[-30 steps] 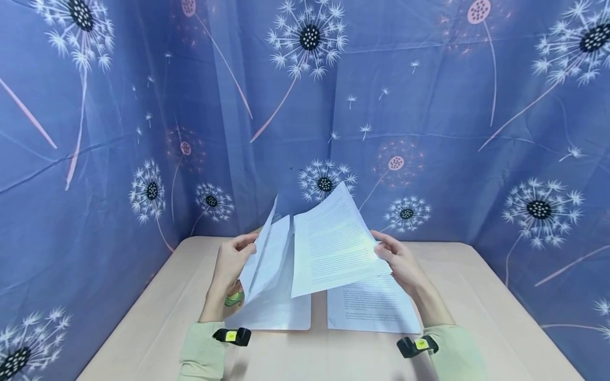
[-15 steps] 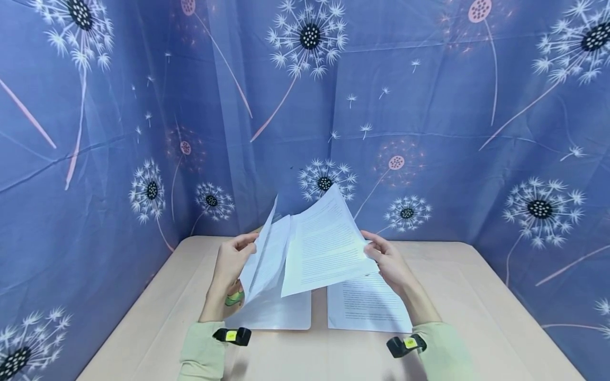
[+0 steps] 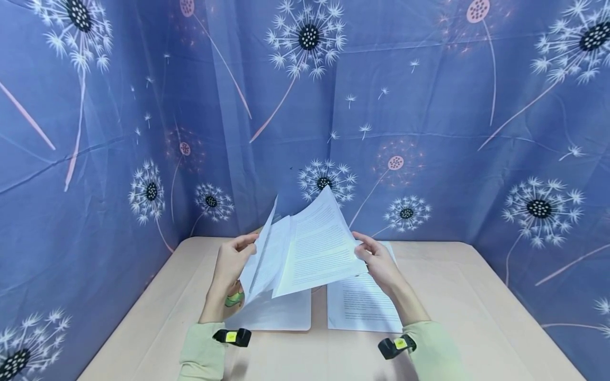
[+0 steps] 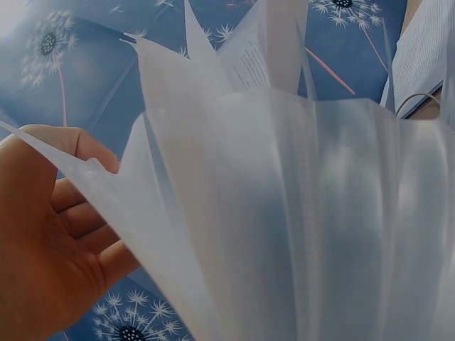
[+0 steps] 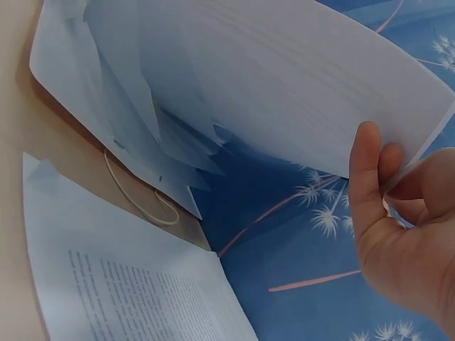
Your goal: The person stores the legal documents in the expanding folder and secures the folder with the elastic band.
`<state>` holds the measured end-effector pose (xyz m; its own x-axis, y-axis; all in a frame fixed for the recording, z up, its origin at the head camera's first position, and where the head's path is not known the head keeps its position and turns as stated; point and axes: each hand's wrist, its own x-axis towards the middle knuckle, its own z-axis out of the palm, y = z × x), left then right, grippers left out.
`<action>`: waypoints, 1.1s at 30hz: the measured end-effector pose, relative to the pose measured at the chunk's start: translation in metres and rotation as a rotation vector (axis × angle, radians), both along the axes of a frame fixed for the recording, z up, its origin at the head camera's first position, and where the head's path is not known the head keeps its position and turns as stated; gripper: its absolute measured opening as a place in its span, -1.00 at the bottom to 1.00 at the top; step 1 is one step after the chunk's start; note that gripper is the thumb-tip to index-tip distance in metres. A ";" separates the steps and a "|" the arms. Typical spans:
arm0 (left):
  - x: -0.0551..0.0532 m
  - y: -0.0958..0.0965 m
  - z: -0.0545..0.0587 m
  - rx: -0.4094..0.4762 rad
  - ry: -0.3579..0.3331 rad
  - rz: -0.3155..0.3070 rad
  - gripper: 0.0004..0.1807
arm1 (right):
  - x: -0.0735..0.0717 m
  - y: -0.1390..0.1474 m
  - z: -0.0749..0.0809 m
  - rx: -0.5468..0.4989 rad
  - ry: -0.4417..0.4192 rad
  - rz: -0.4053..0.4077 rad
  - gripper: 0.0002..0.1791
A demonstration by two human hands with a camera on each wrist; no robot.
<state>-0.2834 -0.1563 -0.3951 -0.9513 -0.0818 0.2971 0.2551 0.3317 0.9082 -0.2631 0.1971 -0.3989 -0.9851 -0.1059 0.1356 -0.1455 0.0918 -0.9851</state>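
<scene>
"On the pale table (image 3: 143, 338), what is the item count?"

"One folder (image 3: 286, 316) with several translucent leaves, on the left; one printed document (image 3: 364, 307), lying flat on the right, a strip of table between the two; one thin cord loop (image 5: 151, 218) at the folder's edge."

"State of the left hand (image 3: 232, 262)?"

"Fingers bent; thumb and fingertips pinch the edge of one raised leaf of the folder; that leaf stands steeply tilted, clear of the table."

"State of the right hand (image 3: 377, 262)?"

"Thumb and fingers pinch the right edge of one held sheet (image 3: 316, 246); whether it is a single leaf or several, I cannot tell."

"Position of the held sheet?"

"Raised above the table, tilted and slightly curved; in the head view its left side meets the folder's open leaves, and its lower part overlaps the printed document; whether any of it sits inside a pocket cannot be told."

"Remaining parts?"

"Two light green sleeves (image 3: 202, 352); two black wristbands (image 3: 396, 346), each with one yellow label; blue dandelion-print fabric (image 3: 286, 111) behind the table."
</scene>
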 end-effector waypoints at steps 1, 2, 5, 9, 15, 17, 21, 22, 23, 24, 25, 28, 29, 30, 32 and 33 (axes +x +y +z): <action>0.000 0.000 0.000 0.001 0.001 -0.003 -0.65 | 0.000 -0.001 0.000 0.003 -0.001 0.003 -0.45; 0.000 0.000 0.000 0.001 0.003 -0.006 -0.65 | -0.001 -0.002 -0.001 0.003 -0.003 0.003 -0.46; 0.000 -0.001 0.000 0.002 0.005 -0.011 -0.65 | -0.002 -0.006 -0.003 0.002 -0.006 0.000 -0.46; 0.001 -0.001 0.000 0.004 0.005 -0.008 -0.65 | -0.004 -0.011 -0.005 0.003 -0.003 -0.004 -0.46; 0.000 -0.001 0.000 0.003 -0.005 0.000 -0.65 | -0.005 -0.018 -0.006 0.008 0.001 -0.003 -0.47; 0.000 -0.001 0.000 0.006 -0.008 0.000 -0.65 | -0.005 -0.021 -0.007 0.006 -0.003 -0.008 -0.47; -0.001 -0.001 0.000 0.013 -0.010 -0.004 -0.64 | -0.004 -0.026 -0.008 0.014 -0.011 -0.013 -0.47; -0.001 -0.001 0.000 0.017 -0.010 -0.005 -0.64 | -0.004 -0.027 -0.008 0.013 -0.011 -0.015 -0.47; -0.001 -0.001 0.000 0.018 -0.010 -0.006 -0.65 | -0.004 -0.029 -0.009 0.014 -0.013 -0.014 -0.48; -0.001 -0.001 0.000 0.018 -0.010 -0.005 -0.64 | -0.004 -0.030 -0.009 0.014 -0.015 -0.014 -0.48; -0.001 -0.001 0.000 0.019 -0.010 -0.004 -0.65 | -0.004 -0.031 -0.010 0.013 -0.015 -0.013 -0.48; 0.000 -0.001 0.000 0.017 -0.011 -0.002 -0.65 | -0.004 -0.035 -0.011 0.006 -0.017 -0.015 -0.49; 0.000 -0.001 0.000 0.015 -0.011 -0.002 -0.65 | -0.005 -0.037 -0.012 0.008 -0.018 -0.014 -0.49; 0.000 -0.001 -0.001 0.013 -0.009 -0.003 -0.65 | -0.005 -0.038 -0.012 0.005 -0.019 -0.015 -0.49; 0.000 -0.001 -0.001 0.010 -0.007 -0.003 -0.66 | -0.005 -0.040 -0.013 0.005 -0.019 -0.019 -0.49; 0.000 -0.001 -0.001 0.010 -0.006 -0.003 -0.66 | -0.005 -0.042 -0.013 0.002 -0.019 -0.022 -0.49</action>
